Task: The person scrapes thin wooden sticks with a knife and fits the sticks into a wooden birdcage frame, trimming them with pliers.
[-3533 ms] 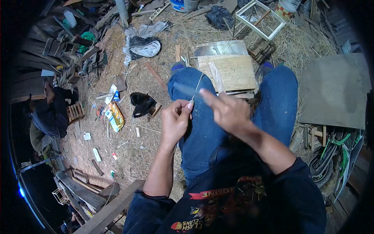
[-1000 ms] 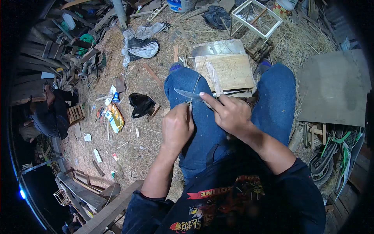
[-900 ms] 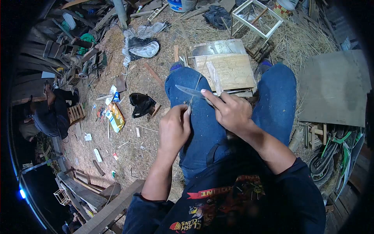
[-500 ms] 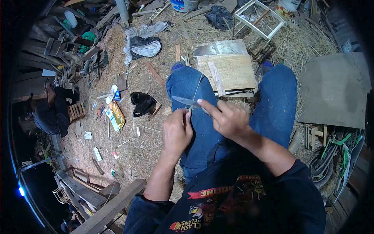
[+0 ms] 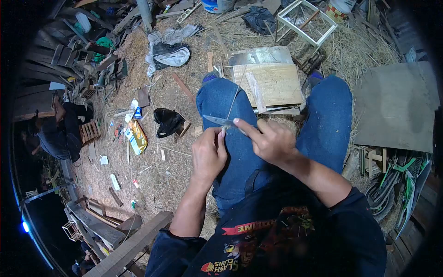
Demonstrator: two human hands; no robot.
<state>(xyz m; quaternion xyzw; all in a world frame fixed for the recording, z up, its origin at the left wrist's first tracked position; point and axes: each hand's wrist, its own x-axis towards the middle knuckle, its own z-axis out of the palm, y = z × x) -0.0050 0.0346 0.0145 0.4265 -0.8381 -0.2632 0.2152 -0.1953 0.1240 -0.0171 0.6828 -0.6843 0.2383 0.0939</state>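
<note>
My right hand (image 5: 273, 141) is closed around the handle of a knife, its forefinger stretched along the back of the blade. The grey knife blade (image 5: 215, 120) points left over my left thigh. My left hand (image 5: 208, 154) pinches a thin pale strip (image 5: 236, 94), perhaps bamboo or cane, just below the blade. From my fingers the strip rises past the blade and bends toward my knee. Blade and strip meet near my left thumb tip, but the exact contact is too small to make out.
Between my feet lie wooden boards (image 5: 272, 85). A black plastic bag (image 5: 167, 122) and a yellow packet (image 5: 137, 137) are on the straw-strewn ground. Right of me is a large flat panel (image 5: 394, 107). A wooden beam (image 5: 131, 244) runs at lower left; another person (image 5: 62, 131) sits farther left.
Both hands have shifted very slightly left, with the blade and strip still together. The strip leans a little differently. My grips look the same.
</note>
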